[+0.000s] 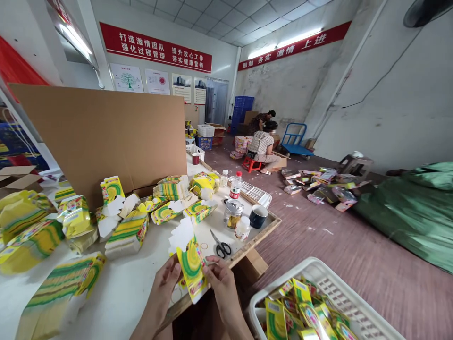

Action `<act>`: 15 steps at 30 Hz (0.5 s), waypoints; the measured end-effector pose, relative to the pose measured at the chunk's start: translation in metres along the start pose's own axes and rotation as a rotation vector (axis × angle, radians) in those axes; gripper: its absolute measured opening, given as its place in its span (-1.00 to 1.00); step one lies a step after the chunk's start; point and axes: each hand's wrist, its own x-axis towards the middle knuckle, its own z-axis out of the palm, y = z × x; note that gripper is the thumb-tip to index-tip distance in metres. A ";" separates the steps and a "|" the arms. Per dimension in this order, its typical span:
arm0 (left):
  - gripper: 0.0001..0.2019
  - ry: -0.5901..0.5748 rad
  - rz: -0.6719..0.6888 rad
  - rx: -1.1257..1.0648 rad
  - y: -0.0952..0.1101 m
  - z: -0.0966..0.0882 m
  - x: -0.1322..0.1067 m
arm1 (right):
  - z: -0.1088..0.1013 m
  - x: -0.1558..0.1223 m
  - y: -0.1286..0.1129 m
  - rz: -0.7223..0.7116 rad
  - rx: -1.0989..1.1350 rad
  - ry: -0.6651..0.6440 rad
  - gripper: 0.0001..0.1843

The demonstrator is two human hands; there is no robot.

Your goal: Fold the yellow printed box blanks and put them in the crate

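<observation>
Between my two hands is a small yellow and green printed carton [193, 269], held above the near edge of the white table [132, 288]. My left hand [165, 277] grips its left side with thumb and fingers. On the right side, the fingers of my right hand [221, 278] are closed on the carton's edge. White flaps [182, 233] show just behind it. Black-handled scissors [222, 249] lie beyond my right hand. Flat cartons in the same print form a stack [129, 231] to the left, with another stack [67, 288] nearer me.
A white basket [314, 262] of yellow cartons stands at lower right. Near the table's right edge are a dark mug [258, 216], a glass jar [233, 212] and bottles. A cardboard sheet [113, 137] rises behind the stacks. Two people [262, 141] work farther back.
</observation>
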 end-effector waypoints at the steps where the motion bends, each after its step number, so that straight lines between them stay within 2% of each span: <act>1: -0.41 -0.038 -0.038 -0.030 0.005 0.006 -0.002 | 0.001 -0.007 -0.001 0.029 0.049 -0.024 -0.45; 5: -0.52 -0.189 -0.203 -0.284 0.019 0.027 -0.013 | 0.001 -0.026 0.001 0.101 0.177 -0.075 -0.52; 8: -0.56 -0.264 -0.188 -0.326 0.017 0.031 -0.018 | -0.003 -0.030 0.004 0.086 0.213 -0.083 -0.50; 12: -0.53 -0.254 -0.176 -0.243 0.007 0.029 -0.021 | -0.007 -0.033 0.005 0.026 0.195 -0.091 -0.54; 15: -0.52 -0.174 -0.208 -0.188 -0.001 0.028 -0.022 | -0.007 -0.039 0.005 -0.003 0.115 -0.104 -0.62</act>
